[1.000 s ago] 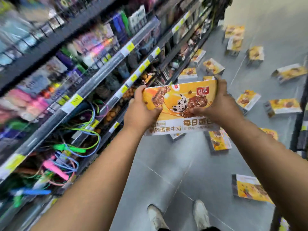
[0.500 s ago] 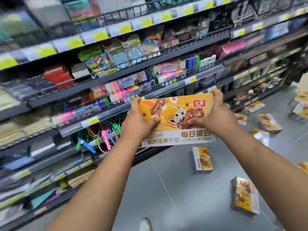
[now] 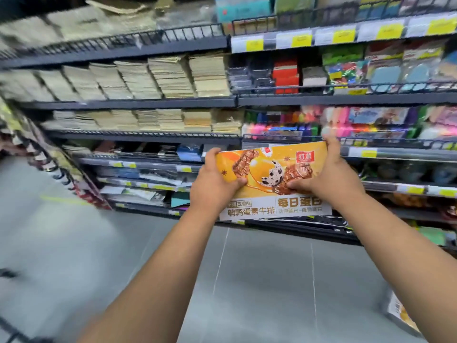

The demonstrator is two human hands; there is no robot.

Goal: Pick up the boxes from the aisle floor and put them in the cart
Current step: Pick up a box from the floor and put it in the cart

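I hold an orange and white snack box (image 3: 269,184) out in front of me at chest height, its printed face toward me. My left hand (image 3: 214,184) grips its left end with the thumb on the front. My right hand (image 3: 331,179) grips its right end, fingers over the top edge. One more orange box (image 3: 401,315) lies on the grey floor at the lower right edge. No cart body is visible; a dark wire piece (image 3: 14,335) shows at the bottom left corner, and I cannot tell what it is.
Dark store shelves (image 3: 148,103) run across the view, stacked with paper pads on the left and colourful stationery (image 3: 346,70) on the right. Grey tiled floor (image 3: 247,280) lies below my arms. Another shelf end (image 3: 49,154) angles away at the left.
The view has swung left along the shelves while both hands keep the same hold on the box. The many boxes on the floor have passed out of view to the right.
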